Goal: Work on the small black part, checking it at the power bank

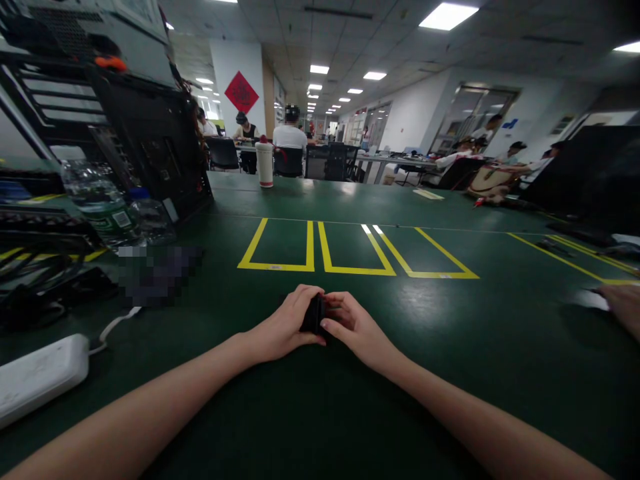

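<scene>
The left hand [291, 321] grips a black object [312, 317], nearer than the middle yellow outline [358, 271]. The right hand [361, 328] curls its fingers at the object's right edge, grip indeterminable; release is not yet done.

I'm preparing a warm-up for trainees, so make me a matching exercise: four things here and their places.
1. Black object
2. White power strip
3. Lidded cup
4. Red diamond decoration

A. Picture's lower left edge
B. On a white pillar
C. Between left hand and right hand
D. Standing beyond the yellow tape

Pairs: 1-C, 2-A, 3-D, 4-B
</scene>
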Tool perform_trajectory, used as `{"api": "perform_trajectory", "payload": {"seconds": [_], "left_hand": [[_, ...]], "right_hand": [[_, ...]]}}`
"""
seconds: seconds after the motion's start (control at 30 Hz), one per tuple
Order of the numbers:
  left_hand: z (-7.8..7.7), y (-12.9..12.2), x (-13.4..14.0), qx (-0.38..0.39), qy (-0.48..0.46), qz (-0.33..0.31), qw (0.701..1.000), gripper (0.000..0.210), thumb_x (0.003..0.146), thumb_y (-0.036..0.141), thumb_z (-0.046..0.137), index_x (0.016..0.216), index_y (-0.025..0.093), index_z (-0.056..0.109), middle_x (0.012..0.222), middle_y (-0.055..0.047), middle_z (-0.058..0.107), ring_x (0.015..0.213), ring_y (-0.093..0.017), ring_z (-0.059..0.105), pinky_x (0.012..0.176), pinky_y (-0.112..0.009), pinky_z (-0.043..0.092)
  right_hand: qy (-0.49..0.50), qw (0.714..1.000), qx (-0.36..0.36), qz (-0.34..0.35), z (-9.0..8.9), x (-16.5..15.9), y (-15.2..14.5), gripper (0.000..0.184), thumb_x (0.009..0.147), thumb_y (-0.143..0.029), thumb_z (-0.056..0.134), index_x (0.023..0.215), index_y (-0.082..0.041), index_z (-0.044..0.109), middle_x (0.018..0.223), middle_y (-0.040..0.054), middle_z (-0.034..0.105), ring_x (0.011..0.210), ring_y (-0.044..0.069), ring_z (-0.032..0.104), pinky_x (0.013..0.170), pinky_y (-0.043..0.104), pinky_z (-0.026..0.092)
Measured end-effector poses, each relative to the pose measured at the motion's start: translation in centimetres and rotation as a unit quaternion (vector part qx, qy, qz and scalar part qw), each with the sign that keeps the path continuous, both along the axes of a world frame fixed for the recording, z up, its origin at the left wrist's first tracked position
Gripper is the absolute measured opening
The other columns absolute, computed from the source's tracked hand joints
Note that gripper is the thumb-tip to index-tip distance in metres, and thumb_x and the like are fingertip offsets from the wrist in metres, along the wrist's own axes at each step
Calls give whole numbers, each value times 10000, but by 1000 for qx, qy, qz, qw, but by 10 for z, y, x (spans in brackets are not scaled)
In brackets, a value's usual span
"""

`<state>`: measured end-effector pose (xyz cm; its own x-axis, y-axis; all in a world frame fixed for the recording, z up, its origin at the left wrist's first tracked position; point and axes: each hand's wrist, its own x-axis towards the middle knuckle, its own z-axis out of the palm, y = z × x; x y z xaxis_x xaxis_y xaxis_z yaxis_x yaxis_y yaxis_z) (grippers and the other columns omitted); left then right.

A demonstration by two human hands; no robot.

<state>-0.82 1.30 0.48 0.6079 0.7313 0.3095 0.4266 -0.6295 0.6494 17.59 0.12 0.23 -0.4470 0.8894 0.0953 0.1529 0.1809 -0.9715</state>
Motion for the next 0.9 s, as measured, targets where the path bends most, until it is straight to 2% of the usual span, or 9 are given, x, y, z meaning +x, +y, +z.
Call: {"api": "perform_trajectory", "payload": {"seconds": [0.23,0.4,0.63,0.9], "left_hand": [[1,-1,-1,-6,6,-4,1000,611,721,273,652,1210,277,285,1188,-66,381,1075,-246,429,896,-436,400],[3,-1,0,-14,9,-7,1000,612,719,277,654,1209,269,287,1190,-68,380,1081,-242,427,903,-433,396],[4,-1,0,-16,6,0,1000,622,721,265,648,1220,284,277,1198,-69,382,1086,-260,431,900,-463,394],[0,0,1,-19,-11,9,1000,627,711,260,661,1218,267,293,1174,-69,401,1080,-244,441,903,-439,400]], "right_hand": [[-23,998,57,29,0,3,-4,295,773,-165,552,1040,-246,459,1078,18,479,1052,163,506,887,352,466],[-31,996,77,12,1,3,-5,240,791,-179,529,1017,-243,482,1075,18,469,1020,160,516,870,352,478],[-59,996,69,1,3,2,-5,400,778,-168,535,1149,-248,407,1144,51,469,1039,186,510,866,390,477],[-40,996,80,25,1,3,-5,271,799,-194,515,1059,-257,471,1158,25,442,1063,168,498,900,361,459]]}}
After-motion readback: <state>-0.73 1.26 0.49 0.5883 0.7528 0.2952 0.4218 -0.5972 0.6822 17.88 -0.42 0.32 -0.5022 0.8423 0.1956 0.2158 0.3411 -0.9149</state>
